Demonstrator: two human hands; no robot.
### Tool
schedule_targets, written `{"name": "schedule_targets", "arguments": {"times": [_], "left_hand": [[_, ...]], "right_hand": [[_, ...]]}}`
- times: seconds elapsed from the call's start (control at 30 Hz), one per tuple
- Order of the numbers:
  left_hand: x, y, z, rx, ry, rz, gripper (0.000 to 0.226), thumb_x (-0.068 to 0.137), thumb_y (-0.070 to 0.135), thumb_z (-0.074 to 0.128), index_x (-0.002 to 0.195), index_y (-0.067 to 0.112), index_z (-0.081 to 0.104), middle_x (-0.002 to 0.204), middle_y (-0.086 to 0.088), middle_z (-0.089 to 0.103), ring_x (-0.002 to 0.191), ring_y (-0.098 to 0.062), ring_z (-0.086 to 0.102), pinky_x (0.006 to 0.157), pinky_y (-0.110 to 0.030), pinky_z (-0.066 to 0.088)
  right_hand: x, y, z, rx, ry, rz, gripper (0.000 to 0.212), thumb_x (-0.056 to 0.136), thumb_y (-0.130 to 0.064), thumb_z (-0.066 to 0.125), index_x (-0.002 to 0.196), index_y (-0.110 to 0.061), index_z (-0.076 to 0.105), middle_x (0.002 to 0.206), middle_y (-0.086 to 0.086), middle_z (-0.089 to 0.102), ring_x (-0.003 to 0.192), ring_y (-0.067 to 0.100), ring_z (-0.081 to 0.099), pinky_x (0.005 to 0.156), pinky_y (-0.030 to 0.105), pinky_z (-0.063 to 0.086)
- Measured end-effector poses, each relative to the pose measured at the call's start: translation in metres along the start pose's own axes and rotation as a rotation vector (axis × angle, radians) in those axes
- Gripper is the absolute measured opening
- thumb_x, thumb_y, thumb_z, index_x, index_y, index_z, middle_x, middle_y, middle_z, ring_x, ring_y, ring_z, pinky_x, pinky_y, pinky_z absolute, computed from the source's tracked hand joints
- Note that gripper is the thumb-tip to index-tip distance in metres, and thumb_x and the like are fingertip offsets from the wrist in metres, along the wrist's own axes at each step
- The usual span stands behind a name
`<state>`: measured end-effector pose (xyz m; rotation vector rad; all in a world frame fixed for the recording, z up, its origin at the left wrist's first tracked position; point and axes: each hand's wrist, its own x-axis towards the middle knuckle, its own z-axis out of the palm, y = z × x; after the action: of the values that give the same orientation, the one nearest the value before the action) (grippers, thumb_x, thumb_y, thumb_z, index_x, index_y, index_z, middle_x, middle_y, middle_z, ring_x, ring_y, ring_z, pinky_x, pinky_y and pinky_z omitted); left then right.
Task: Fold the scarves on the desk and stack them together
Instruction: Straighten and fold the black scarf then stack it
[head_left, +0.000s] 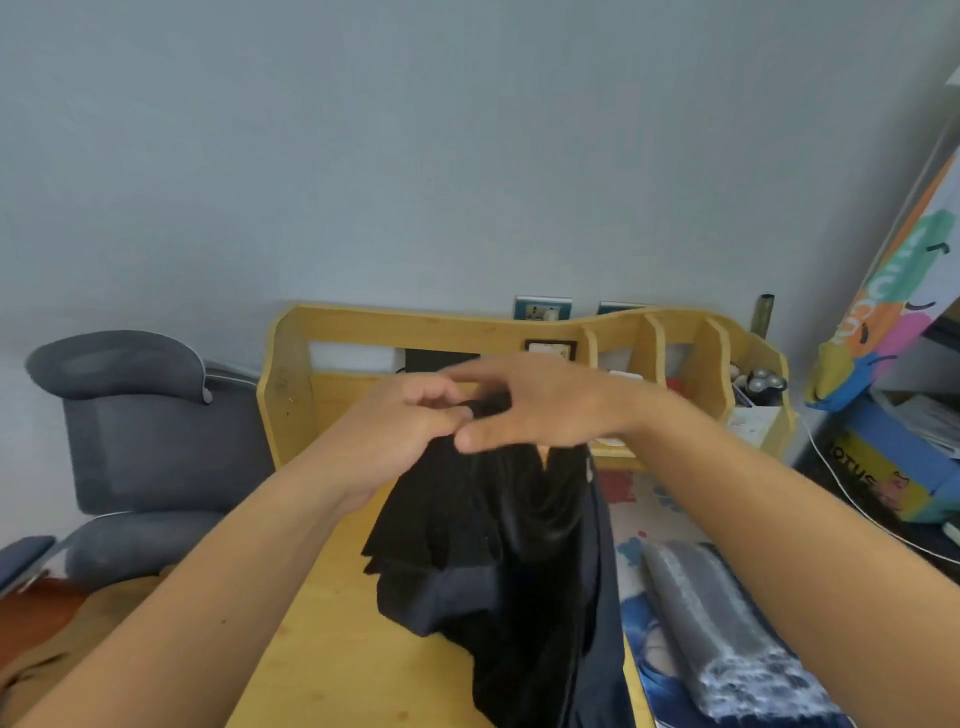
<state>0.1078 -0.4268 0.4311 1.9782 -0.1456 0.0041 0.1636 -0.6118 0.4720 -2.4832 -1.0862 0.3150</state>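
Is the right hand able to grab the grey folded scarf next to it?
Probably yes. The grey folded scarf lies uncovered on the desk, below the right forearm. But the right hand is busy up at the black scarf, which the left hand pinches.

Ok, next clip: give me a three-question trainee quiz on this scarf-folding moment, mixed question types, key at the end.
1. True or false: the black scarf lies flat and fully folded on the desk.
2. Multiple choice: where is the folded grey scarf? A) to the right of the black scarf, B) on the grey chair, C) in the person's right hand.
3. Short answer: what is the left hand doing?

Key
1. False: it is held up by its top edge and hangs down onto the desk.
2. A
3. It pinches the top edge of the black scarf, close to the right hand.
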Motion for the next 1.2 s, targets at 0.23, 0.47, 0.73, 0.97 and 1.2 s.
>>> {"name": "schedule_targets", "arguments": {"times": [0.23,0.47,0.73,0.97,1.2], "left_hand": [[-0.003,-0.01,0.002,0.343,0.149,-0.02,0.017,0.093,0.01,0.058,0.081,0.019,0.066,0.081,0.0,0.064,0.076,-0.016,0.059,0.062,-0.029,0.043],[-0.007,-0.02,-0.015,0.309,-0.086,-0.13,0.015,0.094,0.005,0.055,0.089,0.019,0.057,0.087,-0.003,0.063,0.079,-0.019,0.058,0.064,-0.029,0.045],[-0.032,-0.064,-0.019,0.21,0.092,0.006,0.016,0.099,0.011,0.062,0.097,0.026,0.069,0.093,0.007,0.071,0.088,-0.007,0.066,0.077,-0.023,0.052],[-0.032,-0.087,0.007,0.158,0.328,0.175,0.033,0.093,0.005,0.07,0.106,0.036,0.069,0.103,0.017,0.068,0.101,0.002,0.062,0.083,-0.006,0.046],[-0.033,-0.086,-0.004,0.025,0.352,0.138,0.016,0.099,0.019,0.064,0.089,0.03,0.071,0.086,0.019,0.066,0.082,0.003,0.059,0.073,-0.012,0.042]], "right_hand": [[0.001,0.009,0.01,0.111,0.039,0.024,0.026,0.103,-0.029,0.057,0.101,-0.008,0.072,0.084,0.019,0.062,0.069,0.025,0.053,0.069,0.033,0.041],[0.0,0.008,-0.001,0.097,0.122,0.058,0.017,0.1,-0.029,0.061,0.106,-0.021,0.075,0.095,-0.008,0.074,0.088,0.004,0.066,0.08,0.019,0.047],[-0.021,0.045,-0.001,0.491,0.397,0.222,0.018,0.1,-0.026,0.062,0.105,-0.018,0.077,0.098,0.0,0.077,0.095,0.014,0.072,0.09,0.031,0.056],[-0.024,0.065,0.007,0.602,0.549,0.301,0.017,0.097,-0.025,0.067,0.111,-0.021,0.076,0.093,-0.002,0.077,0.08,0.018,0.07,0.063,0.03,0.056],[-0.037,0.071,-0.003,0.586,0.419,0.258,0.026,0.087,-0.043,0.072,0.106,-0.027,0.079,0.108,0.013,0.075,0.101,0.048,0.066,0.094,0.072,0.047]]}}
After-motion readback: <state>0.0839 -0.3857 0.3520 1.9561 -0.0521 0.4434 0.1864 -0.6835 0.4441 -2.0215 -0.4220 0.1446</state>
